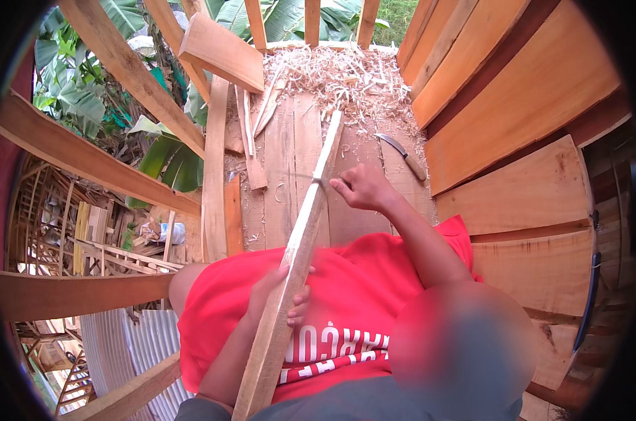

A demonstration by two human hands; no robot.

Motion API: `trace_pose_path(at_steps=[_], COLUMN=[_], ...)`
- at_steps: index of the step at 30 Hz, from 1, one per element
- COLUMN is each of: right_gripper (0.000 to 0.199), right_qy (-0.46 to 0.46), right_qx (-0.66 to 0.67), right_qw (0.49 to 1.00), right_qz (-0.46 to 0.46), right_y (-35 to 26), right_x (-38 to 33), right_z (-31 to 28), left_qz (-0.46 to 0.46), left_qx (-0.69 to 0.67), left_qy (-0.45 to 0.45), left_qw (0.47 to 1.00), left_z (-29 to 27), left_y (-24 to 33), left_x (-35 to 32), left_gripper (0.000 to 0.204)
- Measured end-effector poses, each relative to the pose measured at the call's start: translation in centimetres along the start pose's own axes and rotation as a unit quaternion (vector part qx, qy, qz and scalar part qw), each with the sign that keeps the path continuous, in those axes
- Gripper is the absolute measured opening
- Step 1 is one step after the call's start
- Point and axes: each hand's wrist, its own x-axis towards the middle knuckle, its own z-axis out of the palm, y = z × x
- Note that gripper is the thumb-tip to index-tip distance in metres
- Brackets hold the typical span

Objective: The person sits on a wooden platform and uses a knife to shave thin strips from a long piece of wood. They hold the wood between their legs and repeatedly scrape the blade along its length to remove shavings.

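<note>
A long squared wooden bar (279,309) slants from the lower edge of the head view up to the shavings. One of its long faces looks pale and freshly cut toward the far end. My left hand (281,298) is wrapped round the bar's lower half, with fingertips showing on its right side. Close to the bar's right side, farther up, my right hand (363,187) is closed in a fist. A thin blurred shape crosses the bar beside that fist; what the hand holds cannot be made out. A curved knife (402,156) with a wooden handle lies on the floorboards beyond my right hand.
Curled wood shavings (339,74) cover the far end of the plank floor (279,140). Wooden slats (86,158) form an open railing on the left, where a thick wood block (223,52) rests. A plank wall (514,98) stands on the right.
</note>
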Motion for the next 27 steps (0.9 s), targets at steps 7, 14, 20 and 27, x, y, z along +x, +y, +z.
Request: trace_pose_path(at_steps=[7, 14, 20, 27], right_gripper=[0.054, 0.05, 0.054, 0.053], right_qy=[0.015, -0.068, -0.041, -0.021], right_qx=[-0.032, -0.035, 0.002, 0.012], right_qw=[0.995, 0.995, 0.999, 0.996], right_qz=[0.093, -0.065, 0.012, 0.085], right_y=[1.3, -3.0, 0.9, 3.5], right_x=[0.6, -1.2, 0.1, 0.5], right_z=[-1.2, -1.4, -0.9, -0.5], left_qz=[-0.005, -0.005, -0.001, -0.008], left_qx=[0.072, 0.068, 0.084, 0.064], left_qy=[0.056, 0.054, 0.064, 0.047], left_qw=[0.996, 0.996, 0.994, 0.997], left_z=[0.9, 0.9, 0.9, 0.5], left_y=[0.2, 0.0, 0.0, -0.2], left_x=[-0.1, -0.5, -0.4, -0.1], left_gripper=[0.058, 0.055, 0.055, 0.056])
